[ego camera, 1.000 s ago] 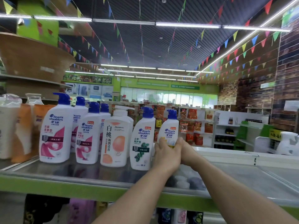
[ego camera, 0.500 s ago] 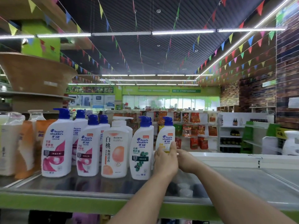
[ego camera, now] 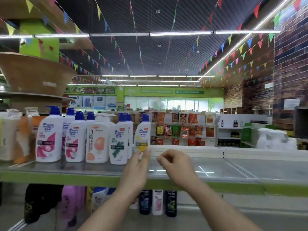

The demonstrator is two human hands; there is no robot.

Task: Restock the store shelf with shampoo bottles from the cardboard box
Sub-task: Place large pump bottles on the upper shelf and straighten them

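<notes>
A white shampoo bottle with a blue pump and a yellow label [ego camera: 142,134] stands upright at the right end of a row of shampoo bottles [ego camera: 98,139] on the green-edged store shelf [ego camera: 216,184]. My left hand [ego camera: 138,165] reaches up with straight fingers whose tips lie at the bottle's lower front. My right hand [ego camera: 176,164] hovers to the right of the bottle, apart from it, fingers loosely curled and holding nothing. The cardboard box is out of view.
The metal shelf top to the right of the row is bare. A lower shelf holds small dark and pink bottles [ego camera: 156,202]. Orange and white pouches [ego camera: 18,135] stand at the far left. White spray bottles [ego camera: 273,137] sit at the far right.
Both hands held the yellow-label bottle a second ago. Now they have let go and drawn back toward me, the right hand moving off to the right. The bottle stands alone.
</notes>
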